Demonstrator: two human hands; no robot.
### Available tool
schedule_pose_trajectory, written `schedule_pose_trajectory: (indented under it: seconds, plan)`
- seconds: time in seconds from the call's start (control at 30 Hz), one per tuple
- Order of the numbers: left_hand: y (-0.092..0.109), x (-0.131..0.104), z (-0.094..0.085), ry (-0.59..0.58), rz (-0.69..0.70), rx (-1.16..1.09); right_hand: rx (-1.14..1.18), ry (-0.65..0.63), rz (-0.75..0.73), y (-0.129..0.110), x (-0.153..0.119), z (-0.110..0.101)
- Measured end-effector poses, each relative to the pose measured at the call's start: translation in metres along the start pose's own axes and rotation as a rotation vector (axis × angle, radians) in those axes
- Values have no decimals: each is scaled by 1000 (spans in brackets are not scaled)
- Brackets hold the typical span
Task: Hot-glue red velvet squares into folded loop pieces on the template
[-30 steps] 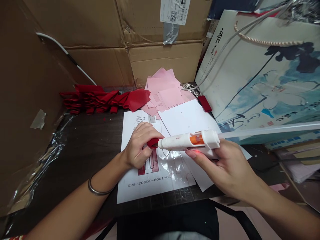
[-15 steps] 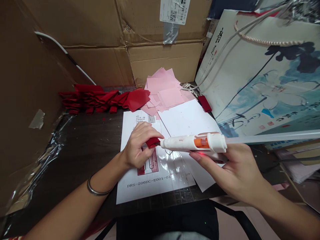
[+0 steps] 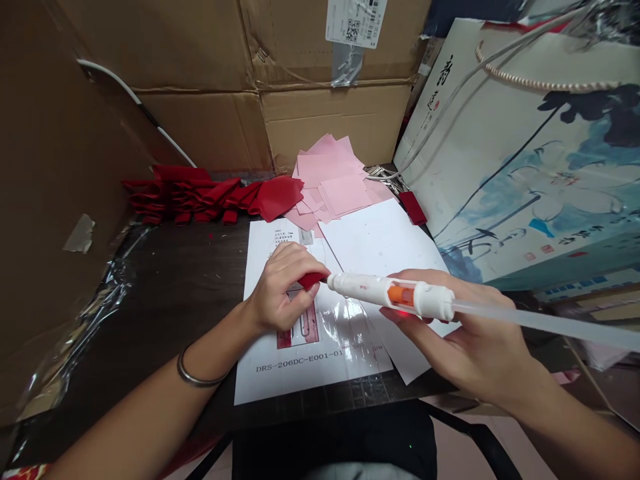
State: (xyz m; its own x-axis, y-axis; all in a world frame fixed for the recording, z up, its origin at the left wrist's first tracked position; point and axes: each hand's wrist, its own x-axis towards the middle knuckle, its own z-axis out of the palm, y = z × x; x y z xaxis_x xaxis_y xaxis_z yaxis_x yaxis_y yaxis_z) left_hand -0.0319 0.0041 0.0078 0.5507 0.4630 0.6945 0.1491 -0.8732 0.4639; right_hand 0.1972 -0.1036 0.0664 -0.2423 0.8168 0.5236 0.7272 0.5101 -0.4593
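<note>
My left hand is closed around a small red fabric piece, pinching it between thumb and fingers above a printed sheet. In my right hand is a white hot glue gun, its nozzle pointing left and touching or nearly touching the red fabric. An orange part shows through the gun's side, and a red light glows near my right thumb. From its back end a long translucent glue stick runs to the right. My fingers hide most of the fabric piece and the gun's handle.
Folded red fabric pieces lie in a row at the back left. Pink paper squares are heaped at the back, beside metal clips and another red piece. A cardboard box and a paper bag border the table.
The glue gun's back end has swung slightly toward me, and the glue stick now slants downward to the right. My left hand still pinches the red fabric, which is turned slightly.
</note>
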Motion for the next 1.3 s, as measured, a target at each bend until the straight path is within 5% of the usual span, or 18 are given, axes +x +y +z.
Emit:
schedule_pose_trajectory:
  seconds: [0.4,1.13,1.3]
  plan:
    - [3,0,2,28,-53,61,-251,107,-115,7,-5,3]
    - [3,1,0,-11,-42,36,-84,41,-41,16,-5,-1]
    - [0,-2,4,61,-35,33,-81,26,-55,18,-4,-2]
